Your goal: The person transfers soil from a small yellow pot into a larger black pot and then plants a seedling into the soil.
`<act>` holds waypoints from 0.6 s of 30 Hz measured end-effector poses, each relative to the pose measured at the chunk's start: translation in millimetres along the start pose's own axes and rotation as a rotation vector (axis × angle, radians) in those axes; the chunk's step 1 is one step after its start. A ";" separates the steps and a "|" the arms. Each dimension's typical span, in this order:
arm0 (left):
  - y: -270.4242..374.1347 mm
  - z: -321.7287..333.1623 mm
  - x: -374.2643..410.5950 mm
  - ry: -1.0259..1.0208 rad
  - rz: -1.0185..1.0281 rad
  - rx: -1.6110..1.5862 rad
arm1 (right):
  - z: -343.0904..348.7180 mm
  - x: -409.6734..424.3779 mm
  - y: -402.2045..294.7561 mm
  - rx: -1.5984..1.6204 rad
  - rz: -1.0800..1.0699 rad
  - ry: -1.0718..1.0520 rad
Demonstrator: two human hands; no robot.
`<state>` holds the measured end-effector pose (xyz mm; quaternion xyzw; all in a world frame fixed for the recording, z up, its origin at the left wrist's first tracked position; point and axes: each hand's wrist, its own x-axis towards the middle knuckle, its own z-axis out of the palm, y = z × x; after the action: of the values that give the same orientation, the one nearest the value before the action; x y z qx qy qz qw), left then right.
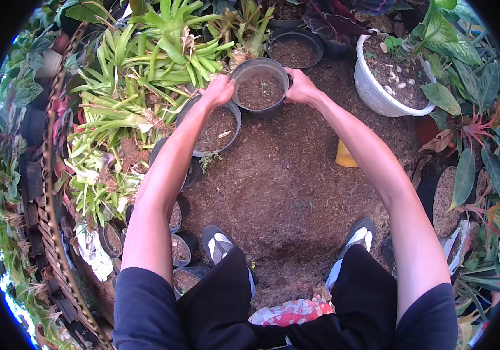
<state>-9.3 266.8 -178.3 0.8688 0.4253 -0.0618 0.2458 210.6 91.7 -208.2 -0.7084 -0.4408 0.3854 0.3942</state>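
Both hands grip a round black plastic pot (259,89) by opposite sides of its rim, at the top centre of the head view. It holds brown soil with a tiny green sprout. My left hand (220,91) is on the pot's left side, above a larger dark pot (233,142) of soil with a pale stick lying in it. My right hand (300,86) holds the right side, fingers partly hidden behind the rim. Just behind stands another black pot (315,43) filled with soil.
Uprooted-looking green strappy plants (158,65) are heaped at the left. A white pot (374,98) with soil and pebbles stands at the right, near a yellow container (346,156). Small soil-filled pots (181,251) line the left side. Brown soil (271,188) covers the ground between my feet and the pots.
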 end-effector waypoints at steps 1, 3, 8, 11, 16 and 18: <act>2.7 2.3 -3.1 0.032 -0.006 -0.007 | -0.1 0.2 0.0 0.011 0.004 0.006; 8.3 2.8 -6.7 0.026 -0.014 -0.028 | -0.7 1.2 0.7 0.035 0.007 0.018; 15.6 -0.3 -11.1 0.016 -0.035 -0.004 | 3.2 -5.4 -0.1 0.051 -0.096 0.091; 12.5 3.1 -18.1 0.038 -0.049 0.024 | 10.6 -19.2 -5.3 -0.002 -0.064 0.115; 27.9 5.3 -25.1 0.058 -0.018 0.050 | 3.2 -31.6 11.2 -0.063 -0.068 0.107; 31.6 4.2 -26.3 0.048 -0.010 0.052 | 1.8 -32.5 16.1 -0.077 -0.082 0.110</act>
<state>-1.1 229.8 -161.8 0.8741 0.4336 -0.0533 0.2126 203.9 57.1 -216.9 -0.7245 -0.4614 0.3123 0.4058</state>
